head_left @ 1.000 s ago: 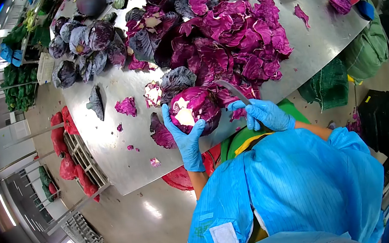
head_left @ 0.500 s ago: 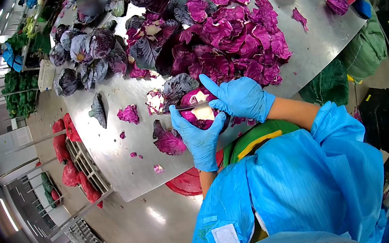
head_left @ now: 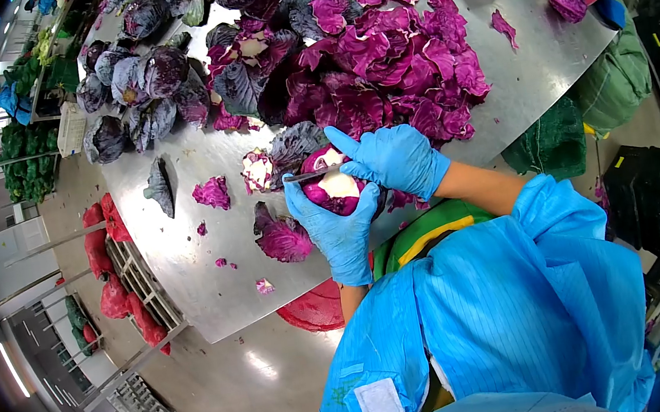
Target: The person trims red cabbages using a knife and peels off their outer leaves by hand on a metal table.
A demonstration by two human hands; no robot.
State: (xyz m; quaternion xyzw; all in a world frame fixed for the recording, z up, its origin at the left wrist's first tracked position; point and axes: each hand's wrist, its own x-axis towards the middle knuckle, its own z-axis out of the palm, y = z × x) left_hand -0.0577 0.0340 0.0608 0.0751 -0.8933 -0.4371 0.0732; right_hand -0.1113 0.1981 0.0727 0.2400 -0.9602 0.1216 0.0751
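- Left hand (head_left: 339, 234): thin blue glove, wrinkled at the wrist; thumb and fingers parted around the near side of a round purple cabbage (head_left: 344, 202), gripping it.
- Cabbage: near edge of the table, below the leaf pile; glossy skin, pale cut patches facing up.
- Right hand (head_left: 400, 161): same blue glove; fingers curled on the knife, index finger stretched out straight. Handle hidden in the grip.
- Knife (head_left: 310, 176): narrow, flat metal blade, lying across the cabbage's pale face, tip side by the left fingers.
- Table (head_left: 226, 297): smooth, shiny metal, scattered with purple scraps.
- Leaf pile (head_left: 403, 65): far of the hands; curled, crinkled, magenta leaves with light ribs.
- Dark cabbages (head_left: 146, 84): far left, clustered, dull bluish outer leaves.
- Loose leaf (head_left: 284, 238): left of the left hand, cupped, veined.
- Far right: a trimmed cabbage (head_left: 567, 4), compact, round.
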